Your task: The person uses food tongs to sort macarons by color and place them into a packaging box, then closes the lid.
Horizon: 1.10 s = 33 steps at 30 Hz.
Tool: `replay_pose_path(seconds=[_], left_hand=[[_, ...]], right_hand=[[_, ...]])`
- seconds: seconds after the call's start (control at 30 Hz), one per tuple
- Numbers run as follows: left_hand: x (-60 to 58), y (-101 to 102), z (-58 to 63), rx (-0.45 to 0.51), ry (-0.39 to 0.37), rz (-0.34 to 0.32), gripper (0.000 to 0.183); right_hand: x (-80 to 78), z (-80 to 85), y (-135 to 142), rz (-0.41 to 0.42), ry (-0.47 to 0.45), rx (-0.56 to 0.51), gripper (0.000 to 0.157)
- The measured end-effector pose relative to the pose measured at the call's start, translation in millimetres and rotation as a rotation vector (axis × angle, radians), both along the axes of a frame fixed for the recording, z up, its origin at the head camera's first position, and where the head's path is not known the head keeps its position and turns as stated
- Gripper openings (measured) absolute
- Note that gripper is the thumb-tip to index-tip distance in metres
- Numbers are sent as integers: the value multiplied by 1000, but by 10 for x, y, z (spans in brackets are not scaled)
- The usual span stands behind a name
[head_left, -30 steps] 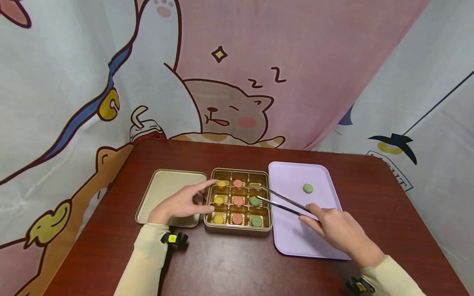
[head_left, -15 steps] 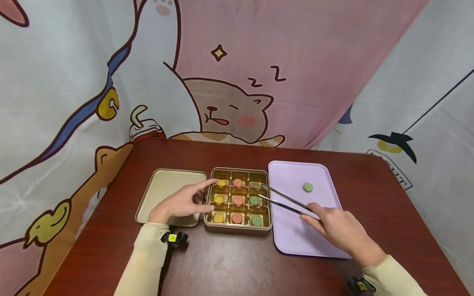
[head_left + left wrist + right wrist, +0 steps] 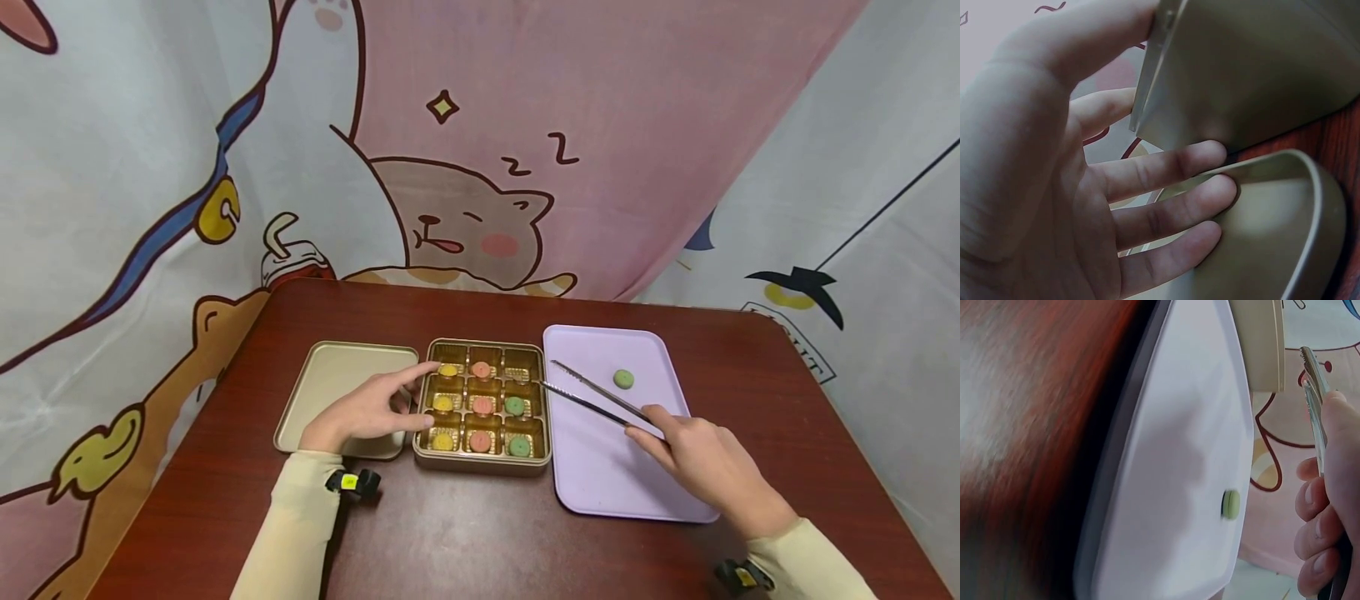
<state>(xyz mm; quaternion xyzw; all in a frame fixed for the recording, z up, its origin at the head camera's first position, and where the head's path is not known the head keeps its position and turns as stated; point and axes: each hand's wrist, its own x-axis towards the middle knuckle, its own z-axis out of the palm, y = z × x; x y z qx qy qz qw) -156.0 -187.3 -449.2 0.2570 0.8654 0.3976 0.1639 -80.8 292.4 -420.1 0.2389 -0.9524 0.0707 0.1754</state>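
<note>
My left hand [image 3: 367, 410] touches the left rim of the gold tin [image 3: 480, 465] with thumb and index finger. Its other fingers spread loosely over the flat lid [image 3: 341, 375], as the left wrist view shows. Nine compartments line the tin: yellow macarons [image 3: 443, 404] in the left column, pink macarons [image 3: 483, 406] in the middle, green macarons [image 3: 515, 407] in the right column's middle and front; the back right shows only gold liner. My right hand [image 3: 705, 467] grips metal tongs [image 3: 583, 404], tips apart, nothing between them. One green macaron [image 3: 623, 379] lies on the lilac tray [image 3: 600, 483].
Everything stands on a dark red-brown table [image 3: 450, 533]. Lid, tin and tray sit side by side, the tray's left edge close against the tin. Behind the table hangs a cartoon-printed cloth [image 3: 637, 125].
My right hand has drawn the tongs rightward, from over the tin's right column to over the tray's left part. My left hand stays at the tin's rim.
</note>
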Motion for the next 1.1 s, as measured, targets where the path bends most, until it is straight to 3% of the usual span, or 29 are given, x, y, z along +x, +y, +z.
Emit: replay_pose_path(seconds=[0.5, 1.1], left_hand=[[14, -4, 25, -1, -6, 4, 88], [21, 9, 26, 0, -14, 4, 88]], right_hand=[[-1, -53, 352, -229, -242, 10, 33], [-29, -240, 765, -355, -412, 5, 51]])
